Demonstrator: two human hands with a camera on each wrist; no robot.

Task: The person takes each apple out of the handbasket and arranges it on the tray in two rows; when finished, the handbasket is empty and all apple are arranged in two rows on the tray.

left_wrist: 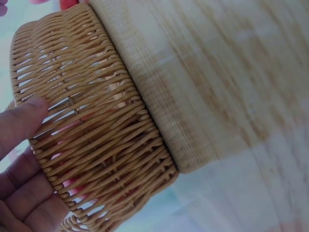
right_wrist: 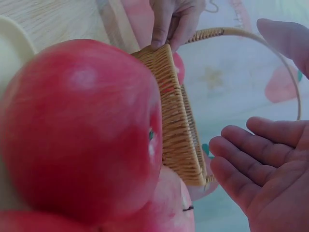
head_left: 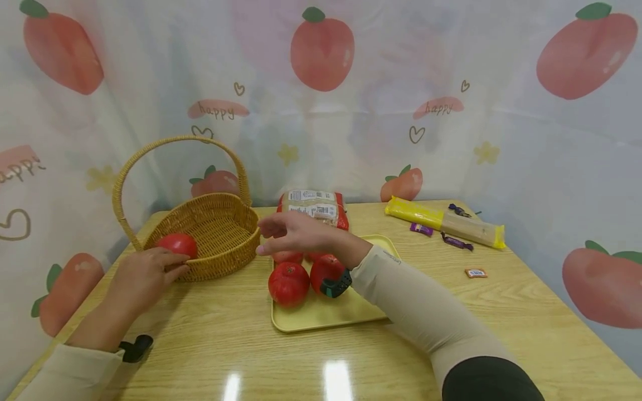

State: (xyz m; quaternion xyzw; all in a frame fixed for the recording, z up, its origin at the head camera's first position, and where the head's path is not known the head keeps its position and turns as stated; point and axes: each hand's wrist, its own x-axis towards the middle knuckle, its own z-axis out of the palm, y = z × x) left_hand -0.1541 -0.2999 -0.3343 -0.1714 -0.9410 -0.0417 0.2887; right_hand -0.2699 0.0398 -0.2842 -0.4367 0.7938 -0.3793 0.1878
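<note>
My left hand (head_left: 145,278) grips the near left rim of a wicker basket (head_left: 225,264), thumb outside and fingers over the inner side, as the left wrist view shows. Inside the basket, beside that hand, lies a red apple (head_left: 179,245). My right hand (head_left: 296,233) is held in the air between the basket and a yellow tray (head_left: 321,320). Its fingers are extended and hold nothing in the right wrist view. Several red apples (head_left: 289,284) sit on the tray below it; the right forearm hides part of them.
Behind the tray stands a red and clear food package (head_left: 313,206). Farther right lie a long yellow packet (head_left: 443,221), purple-wrapped candies (head_left: 456,241) and a small orange-wrapped piece (head_left: 476,273). A printed curtain (head_left: 321,139) hangs behind the wooden table (head_left: 210,345).
</note>
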